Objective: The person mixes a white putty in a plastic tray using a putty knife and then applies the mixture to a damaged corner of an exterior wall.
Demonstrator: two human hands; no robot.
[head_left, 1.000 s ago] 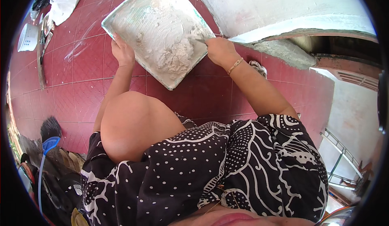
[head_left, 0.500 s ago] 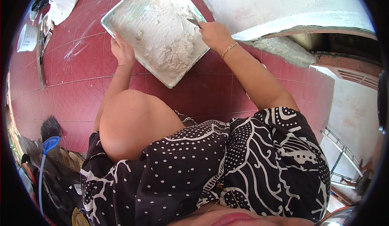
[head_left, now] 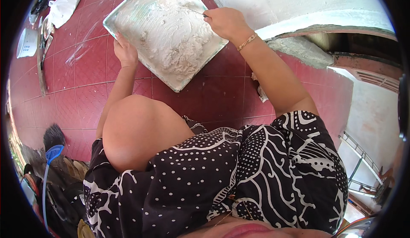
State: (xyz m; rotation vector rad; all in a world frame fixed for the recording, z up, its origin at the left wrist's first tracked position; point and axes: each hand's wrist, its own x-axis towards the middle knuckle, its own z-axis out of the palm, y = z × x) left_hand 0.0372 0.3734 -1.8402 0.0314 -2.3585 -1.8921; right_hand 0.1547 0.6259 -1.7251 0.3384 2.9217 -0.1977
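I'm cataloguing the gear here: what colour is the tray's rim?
The tray's rim is whitish with green patches; it shows best in the head view.

The light is bright and soft, the wall at one o'clock looks quite pale, the floor darkens centrally, and outer shapes bend noticeably.

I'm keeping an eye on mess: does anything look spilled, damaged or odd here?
White smears streak the red tiles left of the tray, standing out like spilled residue. Beneath the white wall, a rough grey patch looks broken or unfinished. The tray's paste appears contained.
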